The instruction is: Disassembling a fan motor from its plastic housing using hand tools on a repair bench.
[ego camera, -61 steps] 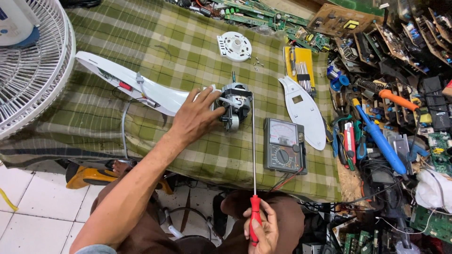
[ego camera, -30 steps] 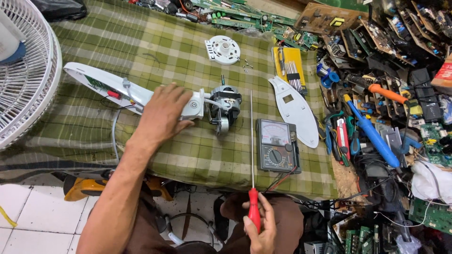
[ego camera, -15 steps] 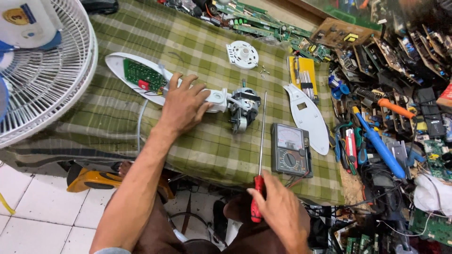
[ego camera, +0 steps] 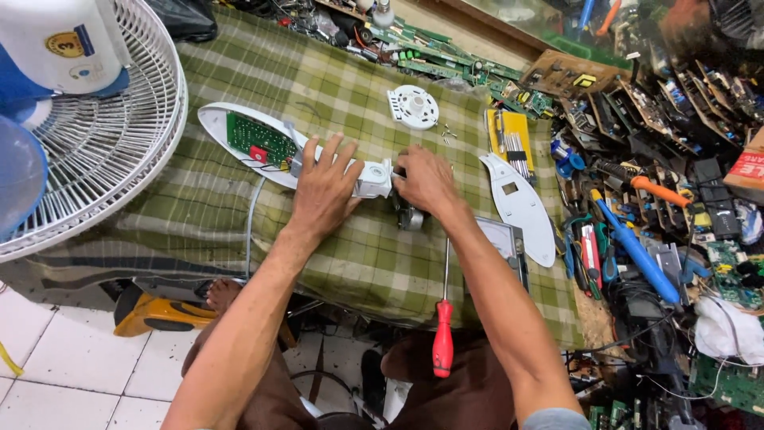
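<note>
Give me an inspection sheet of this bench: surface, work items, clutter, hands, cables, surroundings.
Surface: green checked cloth over the table.
Work items: white fan housing lying open, green circuit board inside; small motor at its end.
Clutter: red-handled screwdriver over the near edge, white round cap, white cover plate, meter, circuit boards and tools heaped at right.
Hands: left hand flat on the housing neck; right hand on the motor.
Cables: grey cord runs off the housing over the table edge.
Surroundings: fan grille at left, white tiled floor.
</note>
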